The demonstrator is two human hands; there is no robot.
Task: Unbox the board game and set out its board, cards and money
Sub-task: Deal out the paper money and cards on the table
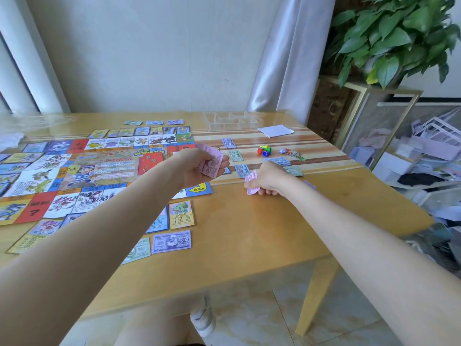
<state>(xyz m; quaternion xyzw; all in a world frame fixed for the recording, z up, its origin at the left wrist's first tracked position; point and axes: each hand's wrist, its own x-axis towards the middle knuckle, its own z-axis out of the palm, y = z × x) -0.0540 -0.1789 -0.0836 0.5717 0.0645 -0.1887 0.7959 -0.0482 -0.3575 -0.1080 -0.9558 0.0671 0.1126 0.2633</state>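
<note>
the left hand is raised over the right edge of the game board, its fingers curled round a small stack of pink notes. the right hand rests low on the wooden table just right of the board, its fingers pinching a single pink note against the table top. the board lies flat on the left part of the table, with rows of picture cards set along its far edge and more cards along its near edge, among them a card with a green creature. a purple 5000 note lies in front of that card, beside a pale green note. beyond the hands several blue and green notes lie spread on the striped part of the table, well apart from one another. near them sit a cluster of coloured pawns and a little heap of small pieces. a clear plastic tray and a white sheet lie at the far side. a leafy plant stands at the right.
</note>
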